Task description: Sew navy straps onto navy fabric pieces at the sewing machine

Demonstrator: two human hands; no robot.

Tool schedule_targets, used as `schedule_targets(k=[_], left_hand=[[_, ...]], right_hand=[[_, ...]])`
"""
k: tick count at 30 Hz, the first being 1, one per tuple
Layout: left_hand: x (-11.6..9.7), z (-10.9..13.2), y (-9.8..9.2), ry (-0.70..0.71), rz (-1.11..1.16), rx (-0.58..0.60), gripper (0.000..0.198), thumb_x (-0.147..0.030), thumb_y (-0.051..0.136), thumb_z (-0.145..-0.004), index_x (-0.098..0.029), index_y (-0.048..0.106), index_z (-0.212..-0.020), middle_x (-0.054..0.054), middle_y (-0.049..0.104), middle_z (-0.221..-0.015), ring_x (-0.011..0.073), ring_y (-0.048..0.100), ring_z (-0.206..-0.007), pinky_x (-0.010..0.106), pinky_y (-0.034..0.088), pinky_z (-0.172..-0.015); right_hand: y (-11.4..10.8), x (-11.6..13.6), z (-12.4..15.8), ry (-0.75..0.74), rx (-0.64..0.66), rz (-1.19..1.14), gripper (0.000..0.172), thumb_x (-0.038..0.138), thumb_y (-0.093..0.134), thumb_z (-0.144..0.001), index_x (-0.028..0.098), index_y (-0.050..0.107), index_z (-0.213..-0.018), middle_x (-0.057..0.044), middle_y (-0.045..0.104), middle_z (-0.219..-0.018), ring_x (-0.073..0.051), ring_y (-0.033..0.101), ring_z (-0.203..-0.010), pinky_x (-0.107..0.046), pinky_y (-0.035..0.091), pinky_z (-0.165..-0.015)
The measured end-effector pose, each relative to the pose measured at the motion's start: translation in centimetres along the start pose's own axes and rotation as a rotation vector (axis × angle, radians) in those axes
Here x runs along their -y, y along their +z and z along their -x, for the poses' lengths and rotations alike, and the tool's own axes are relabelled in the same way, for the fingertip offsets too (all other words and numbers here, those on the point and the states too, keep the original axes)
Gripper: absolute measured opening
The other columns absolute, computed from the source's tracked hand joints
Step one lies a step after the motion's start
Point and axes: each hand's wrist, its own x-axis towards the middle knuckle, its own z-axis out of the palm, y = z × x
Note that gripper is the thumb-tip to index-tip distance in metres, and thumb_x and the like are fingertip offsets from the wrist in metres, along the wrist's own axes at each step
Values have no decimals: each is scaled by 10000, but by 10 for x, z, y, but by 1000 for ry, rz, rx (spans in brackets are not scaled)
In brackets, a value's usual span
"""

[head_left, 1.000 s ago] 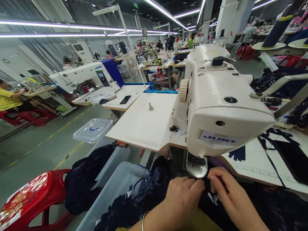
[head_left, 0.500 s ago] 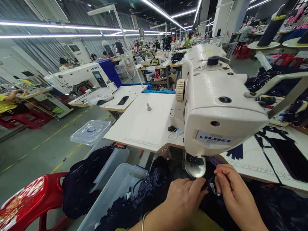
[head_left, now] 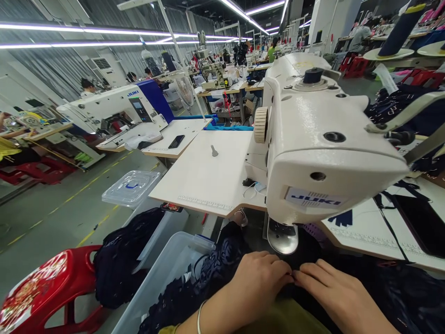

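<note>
My left hand (head_left: pixel 259 278), with a bangle at its wrist, is closed, its thumb and fingers pinched on a dark navy garment (head_left: pixel 308 248). Right beside it my right hand (head_left: pixel 330 283) lies palm down, fingers bent onto the same dark cloth. The fingertips of both hands nearly meet, and the exact bit of cloth between them is hidden. Just above them is the rounded metal arm end (head_left: pixel 283 239) of a white JUKI sewing machine (head_left: pixel 330 171). More dark patterned cloth (head_left: pixel 406 287) spreads out to the right.
Left of my knees stands a clear plastic bin (head_left: pixel 163 260) holding dark lace pieces. A red stool (head_left: pixel 62 278) and a dark garment pile (head_left: pixel 125 255) are farther left. The white table (head_left: pixel 198 171) bears a small grey metal piece (head_left: pixel 214 150). A black phone (head_left: pixel 422 222) lies at right.
My right hand has turned from an upright pinch to palm down and moved slightly left, against the left hand. The small white tag seen between the hands is now hidden.
</note>
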Motion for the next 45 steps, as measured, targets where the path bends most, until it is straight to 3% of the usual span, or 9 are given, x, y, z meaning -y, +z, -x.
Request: schedule_targets(k=[6, 10, 14, 18, 23, 28, 31, 37, 45], left_hand=[[20, 2, 10, -286, 159, -13, 152, -122, 561, -928, -130, 656, -1047, 131, 686, -1042, 292, 628, -1030, 489, 416, -985], [13, 2, 14, -226, 441, 39, 235, -237, 670, -889, -211, 661, -1122, 40, 711, -1030, 200, 666, -955, 275, 499, -866], [7, -3, 26, -271, 659, -61, 257, -341, 674, -876, -146, 665, -1043, 53, 714, -939, 175, 667, -833, 225, 504, -727], [7, -6, 29, -286, 766, -169, 258, -388, 703, -833, -138, 665, -887, 59, 696, -921, 180, 643, -863, 250, 491, -796], [2, -4, 21, -266, 811, -193, 185, -330, 690, -832, -148, 703, -802, 42, 682, -832, 156, 632, -773, 240, 486, -723], [-5, -2, 16, -229, 777, -188, 75, -203, 691, -803, -171, 757, -816, 12, 662, -728, 126, 606, -664, 213, 457, -638], [-8, -3, 13, -176, 730, -208, 88, -152, 683, -800, -173, 761, -834, 6, 658, -725, 113, 604, -657, 192, 452, -630], [-13, -1, 15, -121, 521, -332, 50, -138, 676, -811, -161, 702, -775, 2, 632, -700, 101, 589, -617, 167, 426, -568], [-19, 4, 12, 76, 119, -494, 122, -220, 543, -953, -183, 658, -960, 13, 640, -715, 119, 599, -611, 210, 466, -563]], right_hand=[[22, -14, 11, 543, -10, -480, 228, 403, 560, -930, 261, 737, -908, -14, 739, -893, -187, 703, -810, -245, 573, -724], [31, -11, 7, 956, 37, -753, 309, 523, 633, -820, 262, 785, -885, -26, 774, -949, -248, 722, -882, -258, 586, -724], [29, 1, -2, 1055, -14, -880, 370, 555, 668, -759, 239, 797, -901, -54, 772, -991, -273, 712, -921, -276, 581, -772], [27, 9, -5, 1004, -70, -871, 318, 530, 667, -765, 242, 785, -827, -40, 768, -901, -229, 706, -846, -231, 568, -737], [25, 5, 4, 713, -72, -697, 278, 470, 583, -883, 253, 734, -797, -10, 691, -743, -168, 649, -671, -212, 536, -597], [18, -1, 7, 471, 5, -519, 243, 455, 555, -928, 278, 722, -929, -45, 703, -915, -220, 664, -863, -327, 569, -778], [15, 6, -2, 517, -138, -649, 235, 469, 611, -893, 271, 722, -953, -57, 701, -970, -222, 671, -933, -311, 576, -814], [27, 25, -9, 650, -482, -876, 85, 332, 687, -857, 273, 697, -797, 1, 705, -832, -153, 697, -775, -184, 576, -691], [31, 32, -11, 412, -688, -812, 104, 186, 700, -843, 262, 647, -795, 2, 671, -755, -158, 672, -707, -246, 591, -645]])
